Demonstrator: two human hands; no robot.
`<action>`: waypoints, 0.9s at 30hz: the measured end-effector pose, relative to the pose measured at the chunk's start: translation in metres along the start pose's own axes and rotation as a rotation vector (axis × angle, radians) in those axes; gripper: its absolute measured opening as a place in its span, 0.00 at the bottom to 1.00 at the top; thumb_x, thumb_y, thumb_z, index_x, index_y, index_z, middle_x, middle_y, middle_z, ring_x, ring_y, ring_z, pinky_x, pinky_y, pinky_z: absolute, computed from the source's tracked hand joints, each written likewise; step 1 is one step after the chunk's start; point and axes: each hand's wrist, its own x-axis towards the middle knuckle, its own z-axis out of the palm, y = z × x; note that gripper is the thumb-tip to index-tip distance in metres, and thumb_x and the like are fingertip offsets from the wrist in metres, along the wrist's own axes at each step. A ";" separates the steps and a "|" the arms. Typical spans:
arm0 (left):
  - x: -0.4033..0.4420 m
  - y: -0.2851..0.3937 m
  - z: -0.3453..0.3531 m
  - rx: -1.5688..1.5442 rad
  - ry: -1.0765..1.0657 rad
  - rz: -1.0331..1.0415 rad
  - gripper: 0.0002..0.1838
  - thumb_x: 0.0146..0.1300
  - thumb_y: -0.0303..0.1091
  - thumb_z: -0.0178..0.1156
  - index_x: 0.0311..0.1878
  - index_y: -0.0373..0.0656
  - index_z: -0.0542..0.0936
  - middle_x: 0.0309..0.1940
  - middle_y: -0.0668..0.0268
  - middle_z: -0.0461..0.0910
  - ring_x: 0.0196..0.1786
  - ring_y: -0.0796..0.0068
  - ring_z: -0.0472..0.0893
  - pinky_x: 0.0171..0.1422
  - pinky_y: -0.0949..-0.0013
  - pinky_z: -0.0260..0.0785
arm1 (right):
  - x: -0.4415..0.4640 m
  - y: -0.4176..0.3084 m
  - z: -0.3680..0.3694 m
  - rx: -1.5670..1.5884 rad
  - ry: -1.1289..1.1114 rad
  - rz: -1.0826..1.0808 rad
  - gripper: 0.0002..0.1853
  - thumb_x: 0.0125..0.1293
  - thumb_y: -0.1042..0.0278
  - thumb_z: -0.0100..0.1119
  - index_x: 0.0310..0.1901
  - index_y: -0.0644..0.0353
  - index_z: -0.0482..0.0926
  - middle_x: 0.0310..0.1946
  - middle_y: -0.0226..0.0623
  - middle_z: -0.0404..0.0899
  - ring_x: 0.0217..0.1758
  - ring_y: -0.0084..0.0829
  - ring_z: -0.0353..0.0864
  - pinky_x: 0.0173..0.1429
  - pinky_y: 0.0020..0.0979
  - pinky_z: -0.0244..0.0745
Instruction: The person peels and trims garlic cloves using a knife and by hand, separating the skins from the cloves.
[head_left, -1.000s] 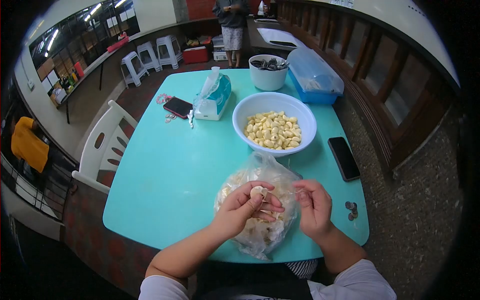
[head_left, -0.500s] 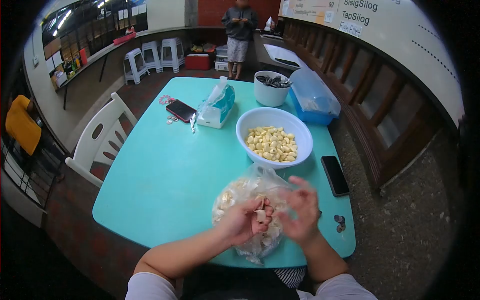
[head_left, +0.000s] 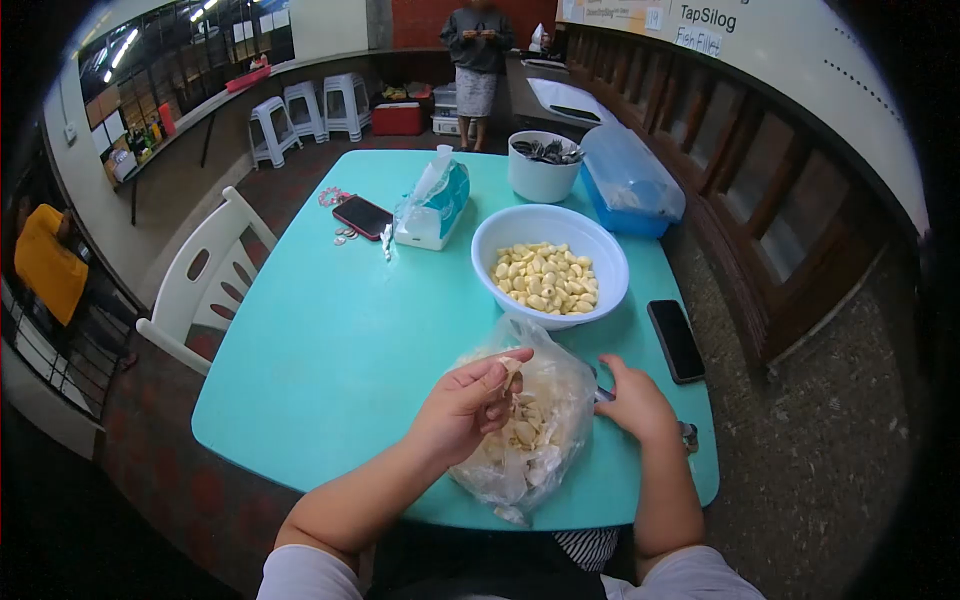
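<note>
My left hand (head_left: 465, 405) is closed on a garlic clove (head_left: 511, 372), thumb and fingers pinched round it, above the left part of a clear plastic bag (head_left: 570, 400). Unpeeled cloves and papery skins show inside the bag. To the right of the bag, my right hand (head_left: 637, 402) has its fingers closed around a dark handle (head_left: 604, 395), whose other end passes out of sight by the bag. Beyond the bag stands a light blue bowl (head_left: 482, 278) of peeled cloves.
On the turquoise table (head_left: 300, 380) are a black phone (head_left: 677, 341), coins (head_left: 689, 436), a tissue pack (head_left: 432, 215), a red-edged phone (head_left: 363, 216), a white tub of cutlery (head_left: 542, 181) and a blue lidded box (head_left: 630, 180). A person (head_left: 477, 60) stands behind; another (head_left: 52, 265) is at left.
My right hand has moved from above the bag to its right side and taken hold of the handle. My left hand has turned, raising the clove between thumb and fingers.
</note>
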 end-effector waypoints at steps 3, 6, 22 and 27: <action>0.000 0.004 0.004 0.092 0.038 0.024 0.18 0.64 0.36 0.55 0.56 0.41 0.70 0.36 0.68 0.73 0.25 0.86 0.66 0.25 0.83 0.57 | -0.001 -0.004 -0.007 0.010 -0.095 -0.017 0.37 0.47 0.70 0.63 0.61 0.57 0.61 0.40 0.54 0.77 0.44 0.50 0.77 0.50 0.42 0.72; 0.001 0.001 0.001 0.086 0.055 0.018 0.15 0.64 0.34 0.55 0.52 0.43 0.71 0.38 0.65 0.76 0.27 0.85 0.70 0.27 0.83 0.61 | -0.007 -0.008 -0.018 0.143 -0.164 -0.036 0.35 0.48 0.69 0.57 0.62 0.56 0.60 0.36 0.53 0.78 0.41 0.48 0.78 0.47 0.41 0.72; 0.000 -0.005 0.002 0.040 -0.001 0.098 0.12 0.68 0.37 0.49 0.51 0.45 0.67 0.38 0.63 0.74 0.26 0.81 0.69 0.27 0.80 0.62 | -0.057 0.016 -0.068 0.386 -0.099 -0.080 0.26 0.45 0.71 0.57 0.51 0.61 0.73 0.20 0.35 0.76 0.21 0.22 0.72 0.28 0.25 0.67; -0.001 -0.005 0.003 0.031 -0.007 0.093 0.11 0.68 0.39 0.48 0.49 0.45 0.67 0.36 0.63 0.73 0.23 0.81 0.67 0.24 0.80 0.59 | -0.064 0.028 -0.073 0.495 -0.132 -0.104 0.24 0.45 0.74 0.58 0.49 0.65 0.73 0.20 0.32 0.76 0.20 0.18 0.72 0.27 0.22 0.67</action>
